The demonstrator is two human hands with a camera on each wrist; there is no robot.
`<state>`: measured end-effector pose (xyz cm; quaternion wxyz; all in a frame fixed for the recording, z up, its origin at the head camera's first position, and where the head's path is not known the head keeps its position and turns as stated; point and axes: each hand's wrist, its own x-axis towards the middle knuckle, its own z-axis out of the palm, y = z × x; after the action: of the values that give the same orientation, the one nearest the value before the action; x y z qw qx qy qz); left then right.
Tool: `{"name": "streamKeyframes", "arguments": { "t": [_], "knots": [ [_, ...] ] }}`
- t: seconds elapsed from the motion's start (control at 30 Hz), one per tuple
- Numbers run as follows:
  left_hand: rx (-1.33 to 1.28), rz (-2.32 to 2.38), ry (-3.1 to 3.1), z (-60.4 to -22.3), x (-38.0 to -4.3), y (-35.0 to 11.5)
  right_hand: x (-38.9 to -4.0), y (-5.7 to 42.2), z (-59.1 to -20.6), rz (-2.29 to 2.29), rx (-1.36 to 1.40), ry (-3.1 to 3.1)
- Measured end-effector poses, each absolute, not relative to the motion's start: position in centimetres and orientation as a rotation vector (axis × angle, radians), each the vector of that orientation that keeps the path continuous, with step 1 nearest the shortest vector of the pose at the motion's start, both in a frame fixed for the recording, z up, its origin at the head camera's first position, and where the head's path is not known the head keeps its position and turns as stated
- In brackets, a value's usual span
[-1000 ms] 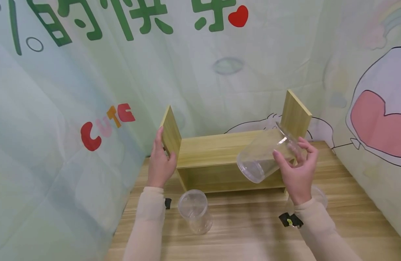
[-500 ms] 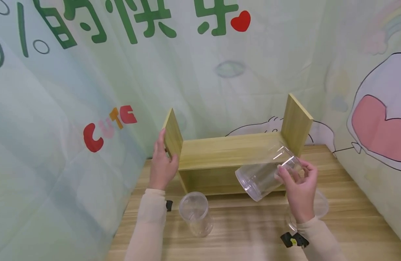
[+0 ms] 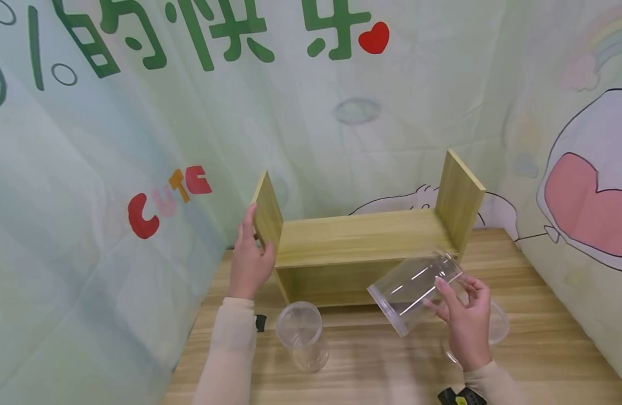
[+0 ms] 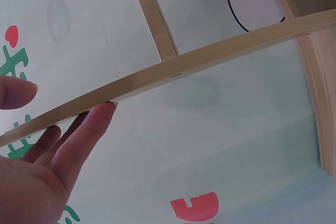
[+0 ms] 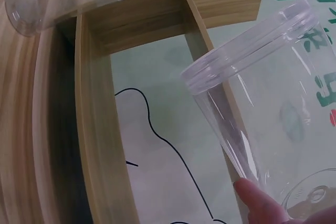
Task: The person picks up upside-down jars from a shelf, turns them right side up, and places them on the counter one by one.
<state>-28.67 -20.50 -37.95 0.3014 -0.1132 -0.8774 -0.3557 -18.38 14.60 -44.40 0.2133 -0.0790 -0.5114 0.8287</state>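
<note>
My right hand [image 3: 469, 326] holds a clear plastic jar [image 3: 414, 292] near its base, thumb on one side and fingers on the other. Tilted in the air, the jar points its lidded end down and left, in front of the wooden shelf [image 3: 361, 236]. In the right wrist view, the ribbed lid [image 5: 247, 45] of this jar is close up. My left hand [image 3: 250, 264] touches the outer face of the shelf's left side panel [image 3: 268, 205] with extended fingers. The left wrist view has those fingertips [image 4: 107, 108] against the panel, the thumb apart from it.
A second clear jar [image 3: 303, 337] stands on the wood-grain table [image 3: 361, 371] before the shelf's left part. Partly behind my right hand is another clear container [image 3: 499, 323]. A right side panel [image 3: 457, 202] rises from the shelf. Printed cloth [image 3: 417, 112] hangs behind and at both sides.
My right hand has lowered the jar from above the shelf's top board to in front of its opening. The left hand stays at the side panel.
</note>
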Motion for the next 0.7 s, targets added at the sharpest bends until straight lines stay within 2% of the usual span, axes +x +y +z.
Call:
{"name": "streamKeyframes", "arguments": {
  "t": [0.5,0.7],
  "knots": [
    [-0.307,-0.906,-2.302,-38.1,-28.5,-20.5,-17.9,14.9,-45.6,2.338,-0.284,-1.502],
    [-0.308,-0.891,-2.290,-38.1,-28.3,-20.5,-18.1,15.0,-47.0,2.311,-0.204,-1.535]
  ]
}}
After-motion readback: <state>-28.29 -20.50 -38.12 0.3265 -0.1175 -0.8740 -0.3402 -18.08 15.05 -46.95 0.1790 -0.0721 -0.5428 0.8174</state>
